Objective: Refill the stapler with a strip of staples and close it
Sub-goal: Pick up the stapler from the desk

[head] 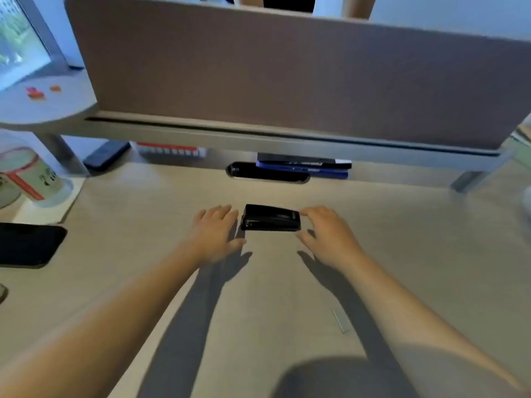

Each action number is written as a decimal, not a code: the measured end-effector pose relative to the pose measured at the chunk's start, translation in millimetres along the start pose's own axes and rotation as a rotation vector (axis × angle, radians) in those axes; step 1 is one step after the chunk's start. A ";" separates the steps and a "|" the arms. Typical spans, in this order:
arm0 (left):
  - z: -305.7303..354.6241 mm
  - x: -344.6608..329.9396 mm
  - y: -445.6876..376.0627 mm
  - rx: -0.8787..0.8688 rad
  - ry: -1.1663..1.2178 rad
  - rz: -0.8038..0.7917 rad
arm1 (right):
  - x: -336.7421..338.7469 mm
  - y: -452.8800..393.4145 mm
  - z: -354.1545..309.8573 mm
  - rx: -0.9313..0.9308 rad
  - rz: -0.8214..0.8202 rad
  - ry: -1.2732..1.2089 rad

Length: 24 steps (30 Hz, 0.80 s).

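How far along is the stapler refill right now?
Nothing looks done: the stapler lies closed on the desk. In hand: the left hand and right hand flank it, open. Left: open it, load the staple strip lying nearer the person, close it.

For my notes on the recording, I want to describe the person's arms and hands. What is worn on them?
Nothing that shows. The left hand and the right hand are bare, with no gloves. Both forearms are bare as far as the frame's lower edge, with no sleeve in view. No watch, ring or bracelet can be seen, though the picture is somewhat blurred.
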<state>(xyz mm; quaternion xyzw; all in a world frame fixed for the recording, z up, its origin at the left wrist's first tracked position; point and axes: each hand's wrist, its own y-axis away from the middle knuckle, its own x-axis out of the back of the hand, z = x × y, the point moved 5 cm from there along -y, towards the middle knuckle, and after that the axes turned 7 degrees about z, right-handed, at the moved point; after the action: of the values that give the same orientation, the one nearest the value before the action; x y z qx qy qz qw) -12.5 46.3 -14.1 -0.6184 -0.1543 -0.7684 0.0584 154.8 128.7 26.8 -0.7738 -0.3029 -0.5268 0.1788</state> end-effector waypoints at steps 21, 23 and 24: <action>-26.4 -42.5 -49.9 0.005 0.422 0.356 | -65.0 -58.7 -13.3 -0.004 0.159 -0.170; -25.6 -45.9 -47.1 0.001 0.426 0.356 | -64.6 -55.2 -12.5 -0.001 0.171 -0.198; -24.5 -47.7 -45.4 0.000 0.428 0.357 | -64.3 -53.1 -12.3 0.005 0.176 -0.203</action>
<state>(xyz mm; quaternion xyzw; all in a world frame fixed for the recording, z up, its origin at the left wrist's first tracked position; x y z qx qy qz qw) -37.2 76.8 -72.3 -0.4592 -0.0271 -0.8592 0.2240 94.4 143.3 -30.2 -0.8463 -0.2515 -0.4273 0.1946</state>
